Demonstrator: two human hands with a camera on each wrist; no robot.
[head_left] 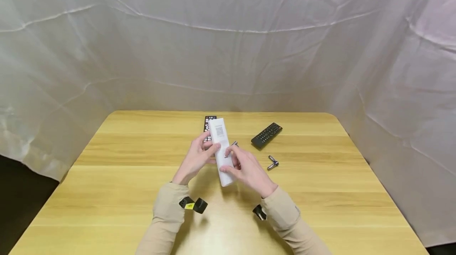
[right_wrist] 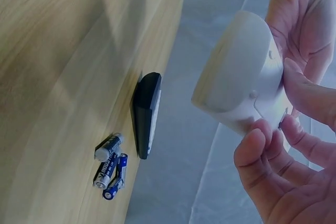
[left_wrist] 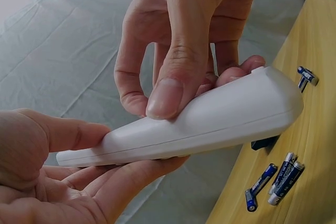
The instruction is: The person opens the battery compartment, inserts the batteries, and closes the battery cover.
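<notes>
A white remote control (head_left: 221,144) is held above the table with its back side up, a printed square code showing near its far end. My left hand (head_left: 200,153) grips it from the left, thumb on the back and fingers underneath. On the near half, my right hand (head_left: 249,168) has its thumb and curled fingers on the remote. In the right wrist view, a small dark spot shows on the white remote (right_wrist: 247,72) beside the right hand's fingertips (right_wrist: 252,145). The thumb of the right hand presses on the casing in the left wrist view.
Behind the white remote lies a black remote with light buttons (head_left: 210,118). Another black remote (head_left: 267,135) lies at the back right. Loose batteries (head_left: 273,162) rest right of my right hand, and another battery (head_left: 234,143) lies behind it. A pale curtain (head_left: 228,57) surrounds the table.
</notes>
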